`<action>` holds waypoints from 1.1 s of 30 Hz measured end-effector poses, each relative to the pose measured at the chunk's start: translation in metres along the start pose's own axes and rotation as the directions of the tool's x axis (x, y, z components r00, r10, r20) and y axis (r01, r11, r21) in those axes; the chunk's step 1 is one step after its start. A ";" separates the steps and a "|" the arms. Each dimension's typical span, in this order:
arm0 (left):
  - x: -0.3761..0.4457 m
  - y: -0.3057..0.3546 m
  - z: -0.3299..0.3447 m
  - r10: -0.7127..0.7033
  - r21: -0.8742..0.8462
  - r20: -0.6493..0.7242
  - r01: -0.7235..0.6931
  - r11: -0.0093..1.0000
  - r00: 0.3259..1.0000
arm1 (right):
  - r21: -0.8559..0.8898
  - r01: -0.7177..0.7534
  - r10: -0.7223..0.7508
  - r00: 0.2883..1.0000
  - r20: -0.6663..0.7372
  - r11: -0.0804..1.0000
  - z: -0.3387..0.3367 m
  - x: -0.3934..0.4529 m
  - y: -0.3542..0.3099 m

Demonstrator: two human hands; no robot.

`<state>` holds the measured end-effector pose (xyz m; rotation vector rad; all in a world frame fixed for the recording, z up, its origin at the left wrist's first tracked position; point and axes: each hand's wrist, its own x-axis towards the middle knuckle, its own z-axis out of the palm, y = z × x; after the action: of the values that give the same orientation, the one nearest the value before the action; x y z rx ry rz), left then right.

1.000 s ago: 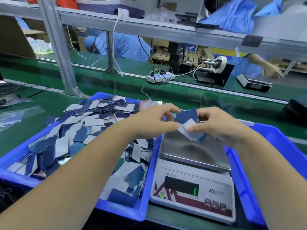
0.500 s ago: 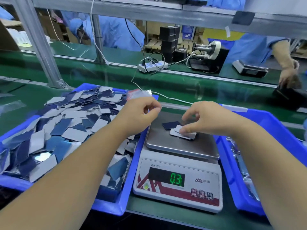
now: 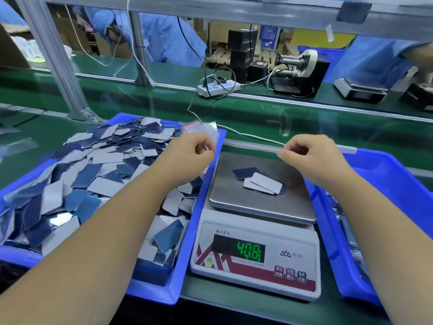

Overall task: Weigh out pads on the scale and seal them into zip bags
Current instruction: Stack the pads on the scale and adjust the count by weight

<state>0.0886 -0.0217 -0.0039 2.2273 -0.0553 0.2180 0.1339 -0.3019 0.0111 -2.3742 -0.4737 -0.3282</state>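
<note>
While our left hand [image 3: 187, 156] and right hand [image 3: 309, 158] hover loosely curled, pinching nothing we can see, the pads [image 3: 257, 181] lie on the scale [image 3: 255, 231]; brushing its pan could skew the reading, and so the bagged count.

Two bare forearms reach fwd, roughly parallel, well apart. Left hand [image 3: 187, 156] is loosely curled, thumb & fingertips pinched. Right hand [image 3: 311, 158] likewise curled, fingers tucked, palm down.
</note>
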 end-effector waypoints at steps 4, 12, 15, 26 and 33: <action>-0.004 -0.001 -0.010 -0.082 0.110 0.125 0.068 0.992 0.989 | 0.055 -0.026 0.026 1.000 -0.009 0.998 0.001 -0.001 -0.001; -0.019 0.003 -0.030 -0.196 0.226 0.408 0.109 0.968 0.892 | 0.079 -0.060 0.058 0.998 0.027 0.995 0.004 -0.002 -0.004; -0.021 0.006 -0.031 -0.203 0.247 0.471 0.093 0.965 0.858 | 0.075 -0.059 0.056 0.997 0.047 0.995 0.004 -0.003 -0.006; -0.023 0.002 -0.043 -0.304 0.237 0.535 0.205 0.949 0.788 | 0.084 -0.053 0.047 0.996 0.072 0.995 0.003 -0.004 -0.009; -0.012 -0.003 -0.052 -0.214 0.086 0.170 0.201 0.976 0.962 | 0.064 -0.046 0.041 0.997 0.072 0.997 0.003 -0.005 -0.011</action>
<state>0.0703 0.0210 0.0232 2.2961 0.0900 -0.0968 0.1252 -0.2937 0.0134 -2.3349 -0.4581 -0.2068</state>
